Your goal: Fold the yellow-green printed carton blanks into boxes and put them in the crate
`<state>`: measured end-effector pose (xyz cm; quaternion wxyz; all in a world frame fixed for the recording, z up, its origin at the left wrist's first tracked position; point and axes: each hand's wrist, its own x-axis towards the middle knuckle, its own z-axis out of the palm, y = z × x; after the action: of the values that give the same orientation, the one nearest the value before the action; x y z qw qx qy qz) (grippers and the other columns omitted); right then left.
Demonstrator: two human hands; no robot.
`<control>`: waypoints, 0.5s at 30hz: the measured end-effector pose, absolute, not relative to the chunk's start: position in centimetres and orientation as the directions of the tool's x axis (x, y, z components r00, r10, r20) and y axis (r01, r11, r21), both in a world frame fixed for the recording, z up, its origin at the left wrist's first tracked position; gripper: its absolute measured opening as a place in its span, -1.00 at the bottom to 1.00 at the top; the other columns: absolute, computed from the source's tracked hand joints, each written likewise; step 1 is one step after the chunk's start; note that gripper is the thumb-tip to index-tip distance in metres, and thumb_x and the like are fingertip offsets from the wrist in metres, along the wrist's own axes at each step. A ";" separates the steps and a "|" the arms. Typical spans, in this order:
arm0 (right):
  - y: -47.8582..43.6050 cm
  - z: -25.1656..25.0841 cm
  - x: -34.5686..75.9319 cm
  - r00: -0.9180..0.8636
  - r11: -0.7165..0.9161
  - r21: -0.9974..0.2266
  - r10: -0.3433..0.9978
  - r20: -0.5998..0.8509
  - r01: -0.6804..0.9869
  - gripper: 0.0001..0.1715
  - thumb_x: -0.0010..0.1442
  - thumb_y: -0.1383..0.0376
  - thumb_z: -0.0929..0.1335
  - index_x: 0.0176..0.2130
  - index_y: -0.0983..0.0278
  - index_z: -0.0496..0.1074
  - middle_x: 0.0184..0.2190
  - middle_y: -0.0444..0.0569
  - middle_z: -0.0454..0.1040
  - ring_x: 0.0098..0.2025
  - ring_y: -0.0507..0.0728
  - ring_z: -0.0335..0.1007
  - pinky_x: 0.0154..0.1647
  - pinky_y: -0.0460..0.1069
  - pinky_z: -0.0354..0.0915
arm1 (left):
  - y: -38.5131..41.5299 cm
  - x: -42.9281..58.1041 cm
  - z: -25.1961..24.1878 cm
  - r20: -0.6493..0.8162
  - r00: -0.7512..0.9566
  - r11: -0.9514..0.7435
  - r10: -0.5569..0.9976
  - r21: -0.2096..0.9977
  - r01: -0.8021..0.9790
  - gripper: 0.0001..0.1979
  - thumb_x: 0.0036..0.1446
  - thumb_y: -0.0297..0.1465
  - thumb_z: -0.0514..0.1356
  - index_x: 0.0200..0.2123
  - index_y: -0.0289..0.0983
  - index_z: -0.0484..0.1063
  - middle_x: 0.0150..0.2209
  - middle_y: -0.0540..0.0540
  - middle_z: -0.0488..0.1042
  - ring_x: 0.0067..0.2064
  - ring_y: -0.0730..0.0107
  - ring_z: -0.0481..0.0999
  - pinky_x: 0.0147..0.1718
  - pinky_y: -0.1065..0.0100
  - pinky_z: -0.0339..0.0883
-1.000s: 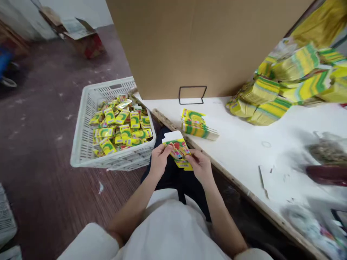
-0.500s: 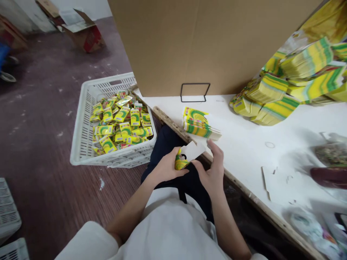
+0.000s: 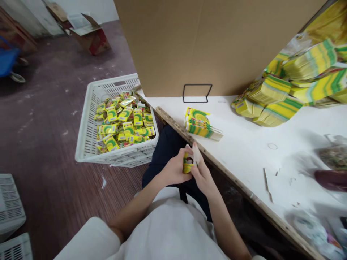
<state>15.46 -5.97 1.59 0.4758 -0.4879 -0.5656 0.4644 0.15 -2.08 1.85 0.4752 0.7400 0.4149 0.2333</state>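
At the far left, white crates (image 3: 11, 206) stand on the dark floor. Next comes a white plastic basket (image 3: 86, 144), full of small yellow-green boxes (image 3: 123, 122). Over the person's lap, just beside the table (image 3: 244, 151) edge, the left hand (image 3: 173, 169) is closed around a small yellow-green carton (image 3: 188, 163) and grips it from the left. The right hand (image 3: 202, 175) grips the same carton from the other side, with its fingers on the white flap. Farther back on the table lies a stack of flat cartons (image 3: 202, 124) near a black wire stand (image 3: 197, 94) and a brown cardboard wall (image 3: 211, 43). At the right, bundles of flat cartons (image 3: 292, 90) are piled up.
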 end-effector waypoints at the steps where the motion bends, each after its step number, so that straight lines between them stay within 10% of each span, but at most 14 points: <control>1: -6.0 1.6 15.4 -0.089 0.134 -0.971 0.989 0.118 0.199 -0.29 0.38 0.20 0.29 0.44 0.04 0.10 0.43 -0.06 0.18 0.43 0.21 0.16 0.43 0.16 0.17 | -2.0 0.3 1.6 -0.039 0.541 -0.209 0.840 0.897 0.390 -0.30 -0.06 -0.42 0.33 0.15 -0.18 0.13 -0.14 -0.08 0.47 -0.24 0.21 0.57 -0.24 0.20 0.48; 6: -5.6 1.1 15.3 -0.033 0.265 -0.877 0.961 0.275 0.400 -0.38 0.33 0.47 0.20 0.22 0.02 0.47 0.38 -0.10 0.29 0.36 0.17 0.30 0.37 0.10 0.27 | -1.9 1.1 0.5 0.181 0.417 -0.363 0.890 0.837 0.410 -0.25 -0.15 -0.46 0.37 0.15 -0.24 0.19 0.16 -0.32 0.31 0.21 -0.05 0.39 0.14 0.00 0.38; 15: -4.8 1.7 18.4 -0.220 0.264 -0.825 0.960 0.174 0.500 -0.65 0.37 0.24 0.33 0.09 0.09 0.56 0.39 0.06 0.25 0.37 0.31 0.28 0.30 0.22 0.35 | -0.4 -1.8 2.4 0.053 0.470 -0.309 0.881 0.817 0.486 -0.45 -0.08 -0.30 0.43 0.02 -0.19 0.43 0.00 -0.17 0.58 0.00 0.05 0.60 0.04 0.09 0.45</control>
<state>18.45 -4.76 1.74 0.3557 -0.5133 -0.7109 0.3234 -1.78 -0.42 2.42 0.3832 0.7667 0.4459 0.2576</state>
